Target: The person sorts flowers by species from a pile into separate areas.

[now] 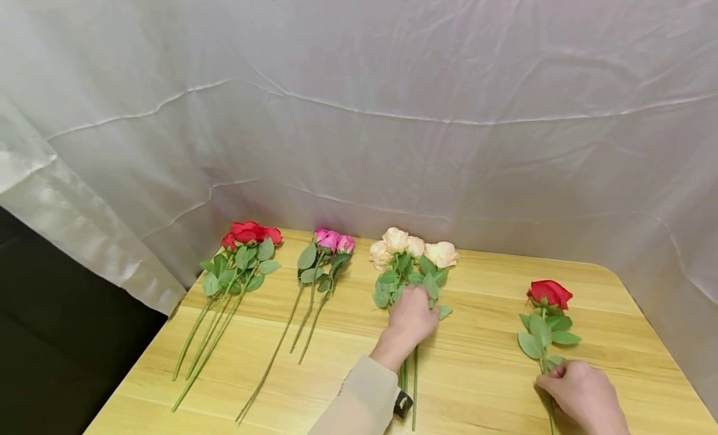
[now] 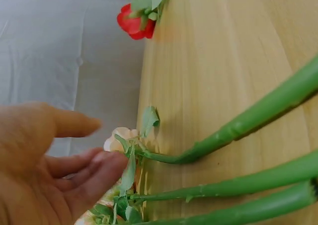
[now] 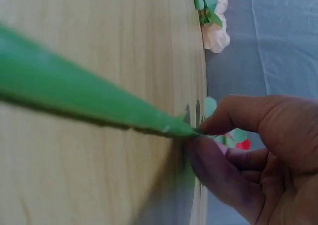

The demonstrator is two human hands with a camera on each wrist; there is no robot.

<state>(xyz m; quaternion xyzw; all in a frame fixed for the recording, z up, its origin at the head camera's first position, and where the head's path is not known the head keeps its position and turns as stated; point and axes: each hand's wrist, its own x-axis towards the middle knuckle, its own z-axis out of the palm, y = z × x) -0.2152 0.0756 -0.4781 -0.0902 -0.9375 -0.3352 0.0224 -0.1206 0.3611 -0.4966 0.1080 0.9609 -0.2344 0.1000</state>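
At the right of the table, my right hand [image 1: 583, 391] pinches the green stem [image 3: 99, 91] of a single red rose [image 1: 550, 294] between thumb and fingertips. The rose lies with its bloom toward the back edge. My left hand [image 1: 414, 316] is over the leaves of several peach roses [image 1: 395, 240] in the middle. In the left wrist view, the thumb of this hand [image 2: 54, 170] stands apart from its loosely bent fingers, beside the leaves of a peach rose [image 2: 119, 138]. Three green stems run across that view. In the head view my left hand covers part of the leaves.
Left of the peach roses lie pink roses [image 1: 331, 239] with thin stems. Farther left is a bunch of red roses [image 1: 249, 233], stems angled toward the front. A pale grey curtain [image 1: 359, 148] hangs behind the wooden table [image 1: 482, 360].
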